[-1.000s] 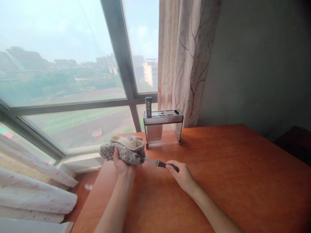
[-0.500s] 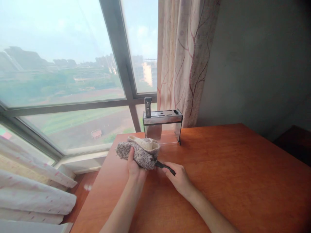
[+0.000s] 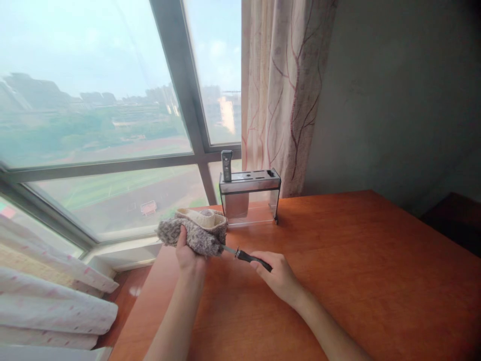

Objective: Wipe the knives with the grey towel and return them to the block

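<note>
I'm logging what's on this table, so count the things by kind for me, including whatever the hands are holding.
Knives or knife-like tools: 2 (one with a black handle in the right hand, its blade in the cloth; one standing in the rack)
Cloths: 1 (grey cloth in the left hand)
Knife racks: 1 (metal and clear rack)
Total: 4

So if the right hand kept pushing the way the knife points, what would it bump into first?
Most likely the cloth. The right hand holds a knife whose blade already runs into the cloth bunched in the left hand. The right hand's fingers would probably meet that bundle first.
</note>
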The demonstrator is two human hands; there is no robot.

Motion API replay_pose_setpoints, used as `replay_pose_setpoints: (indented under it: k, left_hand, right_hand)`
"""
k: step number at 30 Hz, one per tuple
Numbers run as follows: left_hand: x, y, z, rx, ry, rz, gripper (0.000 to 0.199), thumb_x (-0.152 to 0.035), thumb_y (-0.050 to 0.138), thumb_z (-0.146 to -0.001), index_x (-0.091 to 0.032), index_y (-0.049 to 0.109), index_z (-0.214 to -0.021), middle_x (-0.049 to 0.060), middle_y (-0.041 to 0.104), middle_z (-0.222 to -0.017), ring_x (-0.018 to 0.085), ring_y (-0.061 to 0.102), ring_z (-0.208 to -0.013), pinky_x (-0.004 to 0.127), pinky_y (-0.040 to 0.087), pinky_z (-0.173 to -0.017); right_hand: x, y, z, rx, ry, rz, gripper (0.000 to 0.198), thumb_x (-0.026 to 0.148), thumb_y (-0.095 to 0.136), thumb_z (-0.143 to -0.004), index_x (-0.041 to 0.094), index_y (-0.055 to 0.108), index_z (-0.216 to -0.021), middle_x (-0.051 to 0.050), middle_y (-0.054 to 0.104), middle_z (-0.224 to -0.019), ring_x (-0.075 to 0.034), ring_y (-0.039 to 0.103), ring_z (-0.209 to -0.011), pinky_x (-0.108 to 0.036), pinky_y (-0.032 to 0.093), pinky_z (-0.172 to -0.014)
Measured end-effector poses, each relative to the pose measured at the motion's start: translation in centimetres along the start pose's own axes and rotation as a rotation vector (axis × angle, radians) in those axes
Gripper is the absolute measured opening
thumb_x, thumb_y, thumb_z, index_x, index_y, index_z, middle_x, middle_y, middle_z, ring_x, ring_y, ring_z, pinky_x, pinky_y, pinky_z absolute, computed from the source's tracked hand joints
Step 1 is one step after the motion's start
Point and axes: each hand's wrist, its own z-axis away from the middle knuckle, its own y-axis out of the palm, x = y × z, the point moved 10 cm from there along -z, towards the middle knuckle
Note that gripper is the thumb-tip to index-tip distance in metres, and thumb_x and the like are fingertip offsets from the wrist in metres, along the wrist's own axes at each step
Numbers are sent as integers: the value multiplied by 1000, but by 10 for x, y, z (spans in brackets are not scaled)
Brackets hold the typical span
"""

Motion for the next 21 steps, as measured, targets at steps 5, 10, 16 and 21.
replay_pose_setpoints:
  k: [5,10,16,21]
  left_hand:
    - [-9,2,-3,-1,25,41,37,-36,43,-93,-16,63,-118,8,73,-102,23,63,-109,42,41,-105]
    - [-7,7,2,13,21,29,35,-35,45,-93,-14,65,-112,8,73,-100,22,64,-106,39,43,-103]
    - [-7,0,2,-50,104,-148,21,-22,59,-84,-14,69,-102,6,72,-96,19,67,-95,32,50,-93]
    - [-12,-3,5,-36,215,-351,28,-20,74,-71,-12,69,-98,6,71,-96,19,67,-86,35,52,-89]
  right_hand:
    - [-2,-10,-2,-24,-23,87,19,29,58,-88,27,69,-104,-2,71,-94,-19,65,-85,-27,49,-78]
    - [-16,-35,-5,-144,10,120,19,32,60,-86,24,69,-101,-5,69,-90,-20,65,-81,-28,51,-73]
    - [-20,-65,-5,-249,17,83,20,33,63,-83,23,70,-98,-7,69,-95,-23,64,-87,-30,52,-72]
    - [-35,-88,1,-373,135,-55,28,43,65,-80,20,70,-96,-6,69,-84,-21,64,-75,-30,51,-64]
